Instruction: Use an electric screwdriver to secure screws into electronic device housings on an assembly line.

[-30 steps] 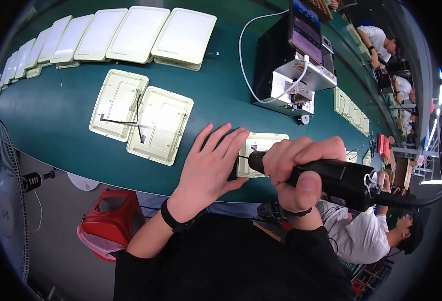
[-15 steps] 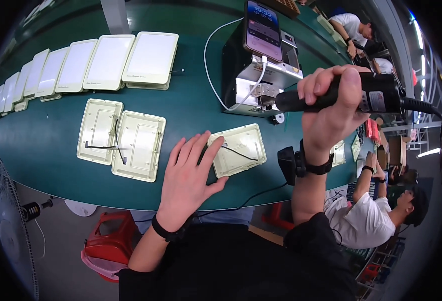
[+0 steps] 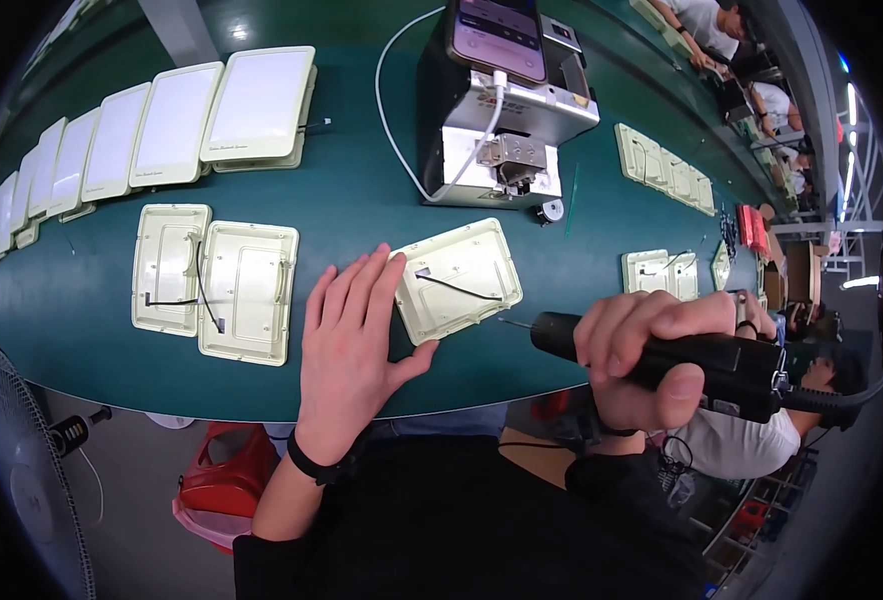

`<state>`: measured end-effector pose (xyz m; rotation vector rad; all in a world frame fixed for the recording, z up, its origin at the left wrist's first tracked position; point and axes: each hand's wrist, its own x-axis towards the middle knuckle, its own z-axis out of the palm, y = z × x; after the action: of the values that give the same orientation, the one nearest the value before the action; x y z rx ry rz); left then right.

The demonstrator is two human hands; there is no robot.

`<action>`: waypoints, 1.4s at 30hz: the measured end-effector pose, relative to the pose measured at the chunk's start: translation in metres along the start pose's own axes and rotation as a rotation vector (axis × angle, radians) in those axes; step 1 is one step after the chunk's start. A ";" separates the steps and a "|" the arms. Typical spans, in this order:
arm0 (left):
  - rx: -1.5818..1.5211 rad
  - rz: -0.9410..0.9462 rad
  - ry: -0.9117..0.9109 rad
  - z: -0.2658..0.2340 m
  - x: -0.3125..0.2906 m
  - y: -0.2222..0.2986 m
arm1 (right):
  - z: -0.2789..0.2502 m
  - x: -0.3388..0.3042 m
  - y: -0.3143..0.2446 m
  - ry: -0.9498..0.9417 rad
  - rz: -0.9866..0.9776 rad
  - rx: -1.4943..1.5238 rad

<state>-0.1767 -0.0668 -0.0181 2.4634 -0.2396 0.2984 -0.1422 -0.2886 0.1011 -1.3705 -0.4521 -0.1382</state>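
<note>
A cream plastic shell (image 3: 466, 275) lies open side up, tilted slightly on the table, with a black cable across its inside. My left hand (image 3: 349, 325) rests palm down at the shell's left side, fingers stretched and thumb apart, with fingertips at its edge. A black electric screwdriver (image 3: 736, 375) is gripped in my right hand (image 3: 626, 345), its bit pointing left near the shell's near right corner. Whether a screw sits on the bit is too small to tell. Two similar shells (image 3: 246, 300) with black cables overlap to the left of my left hand.
Behind the shell stands a black and silver screw feeder (image 3: 506, 155), a phone (image 3: 496, 40) on top with a white cable. White-faced panels (image 3: 261, 105) line the far left. More shells (image 3: 661, 170) lie at right. A fan (image 3: 26, 470) stands left; co-workers sit at right.
My right hand has brought the screwdriver down from the screw feeder's front to beside the shell's near right corner. My left hand stays by the shell. The whole view has shifted somewhat.
</note>
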 end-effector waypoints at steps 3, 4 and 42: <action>0.026 0.003 0.002 0.001 0.001 0.001 | 0.004 0.006 0.019 0.041 -0.068 -0.078; 0.031 0.005 -0.005 0.002 0.001 0.001 | 0.004 0.007 0.024 0.056 -0.102 -0.117; -0.003 0.029 0.001 -0.003 -0.002 -0.004 | 0.041 0.011 0.011 -0.100 -0.056 0.117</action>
<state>-0.1783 -0.0616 -0.0194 2.4582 -0.2758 0.3118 -0.1377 -0.2451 0.1010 -1.2540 -0.5738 -0.0876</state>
